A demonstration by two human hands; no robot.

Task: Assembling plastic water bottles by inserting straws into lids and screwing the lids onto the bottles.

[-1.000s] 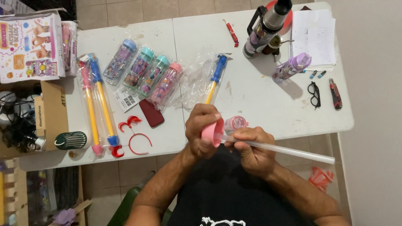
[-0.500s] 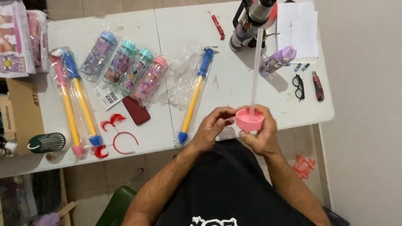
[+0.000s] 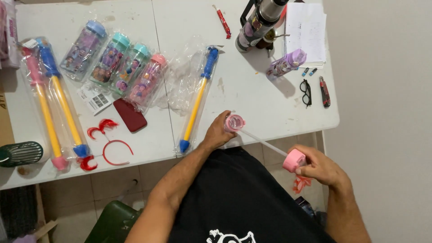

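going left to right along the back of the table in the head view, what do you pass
blue-capped bottle → two teal-capped bottles → pink-capped bottle → blue and yellow water pump → red pen → steel flask → purple bottle → glasses

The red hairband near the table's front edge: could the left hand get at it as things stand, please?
Probably not right away: the left hand is shut on the clear bottle, though only bare table lies between it and the red hairband.
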